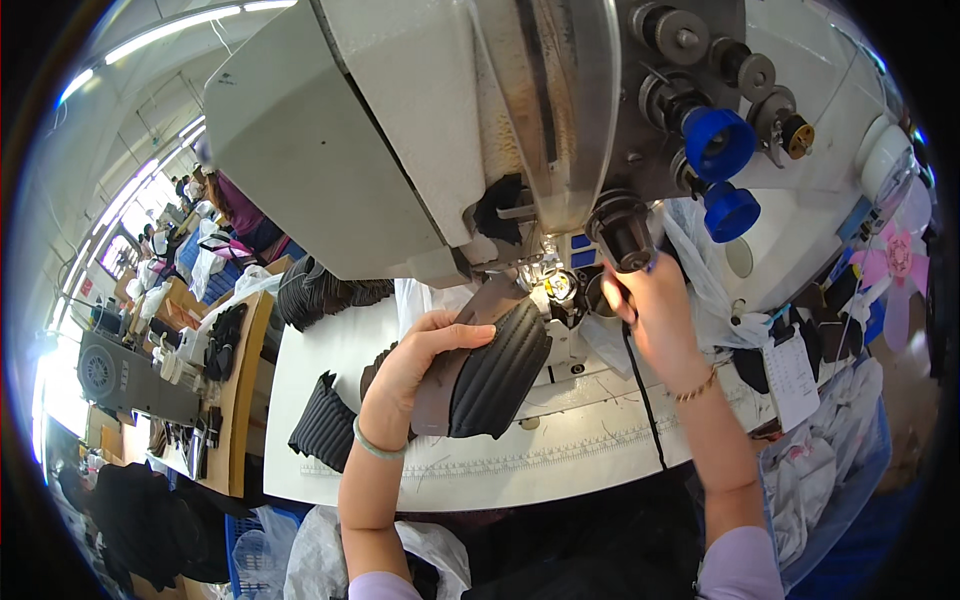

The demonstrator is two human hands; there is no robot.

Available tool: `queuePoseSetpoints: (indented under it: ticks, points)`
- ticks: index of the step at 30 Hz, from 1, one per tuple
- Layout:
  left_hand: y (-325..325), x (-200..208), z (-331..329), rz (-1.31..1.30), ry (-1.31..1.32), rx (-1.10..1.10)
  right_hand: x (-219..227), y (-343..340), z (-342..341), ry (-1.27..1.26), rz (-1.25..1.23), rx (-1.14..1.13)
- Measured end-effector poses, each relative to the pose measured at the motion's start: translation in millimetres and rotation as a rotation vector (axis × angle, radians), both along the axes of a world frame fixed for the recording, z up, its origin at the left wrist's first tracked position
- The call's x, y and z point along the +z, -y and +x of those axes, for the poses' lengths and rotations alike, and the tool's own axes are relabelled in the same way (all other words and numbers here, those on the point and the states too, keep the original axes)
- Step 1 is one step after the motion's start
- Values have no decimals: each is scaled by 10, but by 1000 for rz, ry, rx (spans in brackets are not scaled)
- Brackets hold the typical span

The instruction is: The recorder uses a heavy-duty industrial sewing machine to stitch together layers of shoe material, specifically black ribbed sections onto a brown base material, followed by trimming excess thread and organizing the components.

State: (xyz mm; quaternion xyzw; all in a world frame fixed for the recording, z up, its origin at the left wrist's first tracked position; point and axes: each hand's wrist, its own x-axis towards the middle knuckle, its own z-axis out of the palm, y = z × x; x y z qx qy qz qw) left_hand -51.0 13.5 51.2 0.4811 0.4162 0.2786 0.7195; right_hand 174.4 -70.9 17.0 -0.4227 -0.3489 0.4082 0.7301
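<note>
Over the white table (560,475), the left hand (428,348) clamps a ribbed black pad (500,378), seemingly positioning it; right hand (657,312): grip unclear; steady alignment needed next.

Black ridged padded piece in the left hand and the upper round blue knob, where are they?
Black ridged padded piece (502,375), head view: on its ridges.
Upper round blue knob (720,146), head view: its hollow front.

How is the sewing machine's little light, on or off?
On: the light glows brightly just beyond the black ribbed piece in the left hand.
</note>
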Motion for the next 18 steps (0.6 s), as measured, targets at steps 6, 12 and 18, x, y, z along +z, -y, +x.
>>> queuePoseSetpoints:
  ticks: [6, 12, 18]
  points:
    - [-109, -81, -104, -57, 93, -138, -50, -603, 156, -199, -7, 275]
    - [-28, -24, -56, -35, 55, -77, -61, -769, 283, -40, -141, 305]
    - [-89, -96, -88, -51, 96, -139, -24, -722, 681, 256, -155, 460]
